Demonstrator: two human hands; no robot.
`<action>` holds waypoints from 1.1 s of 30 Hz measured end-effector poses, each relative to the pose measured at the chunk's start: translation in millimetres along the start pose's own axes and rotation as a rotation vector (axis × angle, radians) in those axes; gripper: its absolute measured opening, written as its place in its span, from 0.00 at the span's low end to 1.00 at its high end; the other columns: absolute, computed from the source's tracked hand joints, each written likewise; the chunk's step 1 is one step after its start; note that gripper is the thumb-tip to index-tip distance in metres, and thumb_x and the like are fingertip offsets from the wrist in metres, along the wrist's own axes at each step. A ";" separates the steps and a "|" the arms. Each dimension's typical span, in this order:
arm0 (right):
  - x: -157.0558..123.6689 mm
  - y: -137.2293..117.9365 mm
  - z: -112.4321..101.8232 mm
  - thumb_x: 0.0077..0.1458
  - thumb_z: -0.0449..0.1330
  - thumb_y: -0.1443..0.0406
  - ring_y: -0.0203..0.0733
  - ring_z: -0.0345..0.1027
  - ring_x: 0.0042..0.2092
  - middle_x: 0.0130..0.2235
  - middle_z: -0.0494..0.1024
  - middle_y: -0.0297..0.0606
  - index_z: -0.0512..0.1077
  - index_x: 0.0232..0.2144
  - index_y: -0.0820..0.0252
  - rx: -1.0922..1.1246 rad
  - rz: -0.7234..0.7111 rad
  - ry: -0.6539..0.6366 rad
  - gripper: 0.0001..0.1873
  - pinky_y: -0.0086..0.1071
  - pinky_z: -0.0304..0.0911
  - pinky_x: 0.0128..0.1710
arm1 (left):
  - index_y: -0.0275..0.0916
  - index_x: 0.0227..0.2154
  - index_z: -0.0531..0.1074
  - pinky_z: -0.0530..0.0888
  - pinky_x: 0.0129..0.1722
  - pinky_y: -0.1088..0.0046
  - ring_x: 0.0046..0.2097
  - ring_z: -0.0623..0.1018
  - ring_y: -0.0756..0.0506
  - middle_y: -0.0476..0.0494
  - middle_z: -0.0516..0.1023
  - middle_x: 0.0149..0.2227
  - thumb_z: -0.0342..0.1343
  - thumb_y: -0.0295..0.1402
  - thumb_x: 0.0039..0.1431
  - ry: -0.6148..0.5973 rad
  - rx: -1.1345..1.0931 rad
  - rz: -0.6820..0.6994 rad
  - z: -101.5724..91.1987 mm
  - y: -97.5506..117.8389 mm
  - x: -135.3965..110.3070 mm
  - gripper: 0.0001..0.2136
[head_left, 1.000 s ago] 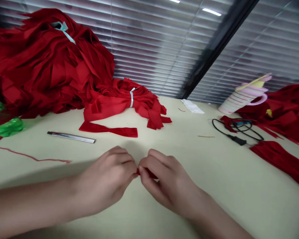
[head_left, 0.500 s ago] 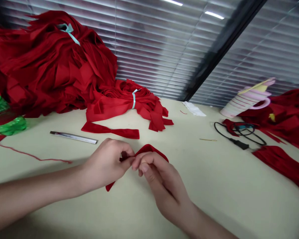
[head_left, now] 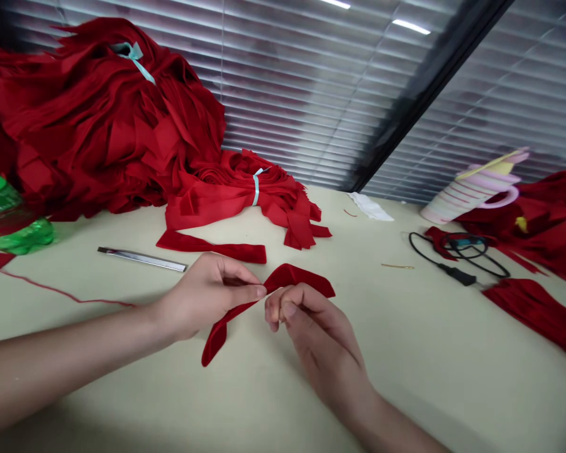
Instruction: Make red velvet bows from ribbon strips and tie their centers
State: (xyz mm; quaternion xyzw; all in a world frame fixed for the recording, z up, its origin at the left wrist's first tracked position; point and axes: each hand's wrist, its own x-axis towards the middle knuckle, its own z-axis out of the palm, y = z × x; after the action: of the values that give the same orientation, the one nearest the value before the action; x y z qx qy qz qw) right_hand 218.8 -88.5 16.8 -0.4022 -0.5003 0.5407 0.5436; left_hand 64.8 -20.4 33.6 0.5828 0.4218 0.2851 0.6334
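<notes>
Your left hand [head_left: 212, 297] pinches the red strip [head_left: 296, 275] near mid-length, over the table [head_left: 415, 358]. Your right hand [head_left: 318, 333], curled, sits just beside; grip unclear. Room rightward runs to the red bundle [head_left: 540, 314].

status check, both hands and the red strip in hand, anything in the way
Left hand pinching red strip near its middle. Right hand close beside it, fingertips together, hold unclear. Slim silver tool beyond left hand, not blocking the strip.

On the table [head_left: 429, 365], bundled strips [head_left: 285, 196] lie behind the held strip [head_left: 292, 275], bottle [head_left: 33, 234] left, cable [head_left: 457, 274] right.
</notes>
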 end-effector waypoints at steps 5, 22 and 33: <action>0.0 0.6 -0.6 0.58 0.53 0.66 0.39 0.62 0.38 0.30 0.68 0.34 0.66 0.25 0.58 0.017 0.003 -0.009 0.10 0.36 0.54 0.43 | 0.35 0.23 0.77 0.70 0.32 0.75 0.29 0.75 0.49 0.46 0.78 0.24 0.63 0.30 0.47 -0.047 -0.283 -0.084 2.0 -1.3 0.8 0.04; 9.7 -8.8 -7.1 0.55 0.56 0.67 0.37 0.64 0.32 0.26 0.70 0.35 0.71 0.23 0.60 0.251 0.121 -0.072 0.09 0.34 0.60 0.38 | 0.34 0.23 0.76 0.68 0.31 0.77 0.29 0.73 0.51 0.46 0.76 0.25 0.59 0.29 0.52 -0.271 -0.445 -0.134 -4.2 -1.1 1.2 0.05; 16.7 -18.5 -16.5 0.48 0.61 0.66 0.34 0.65 0.28 0.25 0.72 0.35 0.70 0.20 0.63 0.301 0.382 -0.154 0.08 0.29 0.61 0.32 | 0.37 0.35 0.72 0.68 0.39 0.73 0.39 0.72 0.47 0.45 0.74 0.35 0.51 0.27 0.59 -0.505 0.712 0.546 -19.2 25.3 -13.1 0.05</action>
State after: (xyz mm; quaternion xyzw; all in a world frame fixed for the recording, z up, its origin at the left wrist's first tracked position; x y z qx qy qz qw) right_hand 236.9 -72.0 33.9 -0.3617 -0.3689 0.7311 0.4456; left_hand 45.2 -18.0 61.7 0.9020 0.1591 0.1292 0.3801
